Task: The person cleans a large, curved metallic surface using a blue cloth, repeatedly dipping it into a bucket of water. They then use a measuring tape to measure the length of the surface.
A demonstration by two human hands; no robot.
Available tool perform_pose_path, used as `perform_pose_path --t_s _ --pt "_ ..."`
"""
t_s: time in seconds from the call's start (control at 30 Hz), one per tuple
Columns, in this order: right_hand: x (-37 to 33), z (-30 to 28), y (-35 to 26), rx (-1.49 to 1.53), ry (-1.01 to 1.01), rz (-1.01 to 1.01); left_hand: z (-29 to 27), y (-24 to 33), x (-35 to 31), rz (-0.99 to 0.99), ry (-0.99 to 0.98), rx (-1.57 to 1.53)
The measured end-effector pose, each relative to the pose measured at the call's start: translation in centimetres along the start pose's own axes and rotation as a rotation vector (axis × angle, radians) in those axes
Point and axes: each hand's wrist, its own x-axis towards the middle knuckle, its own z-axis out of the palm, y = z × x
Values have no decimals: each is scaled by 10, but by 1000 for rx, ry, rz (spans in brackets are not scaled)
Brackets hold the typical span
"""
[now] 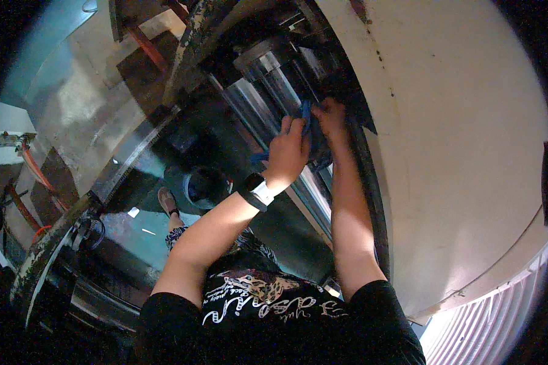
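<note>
My left hand [289, 151] lies over a shiny metal cylinder [274, 79] with its fingers curled on a blue cloth [306, 117]. Part of the cloth sticks out on the left side of that wrist, which wears a watch. Just to the right, my right hand [333, 118] has its fingers bent in at the cloth's upper end, pinching it. That hand is dim and a little smeared. Several polished rods or rollers run along the cylinder, in a dark machine recess. Both palms are hidden.
A round bucket [206, 187] stands on the floor near my foot [167, 201]. On the right rises a large pale machine panel [450, 140]. A worn frame edge [182, 58] lies at the upper left, with an orange-red bar [147, 48] beside it. A red hose [39, 173] hangs far left.
</note>
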Motion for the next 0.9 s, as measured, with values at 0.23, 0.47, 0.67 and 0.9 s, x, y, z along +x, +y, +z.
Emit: perform_pose_path --t_s 0.23,0.47,0.67,0.9 --pt "-18 1 -4 68 165 -127 0 2 -9 -5 -38 39" --pt "-2 10 -32 -73 171 -43 -7 3 4 -47 -22 31" --pt "-28 14 3 30 284 -13 1 1 -19 -12 -40 -39" --pt "-7 -6 -18 38 -26 53 -10 7 -1 -50 -95 -44"
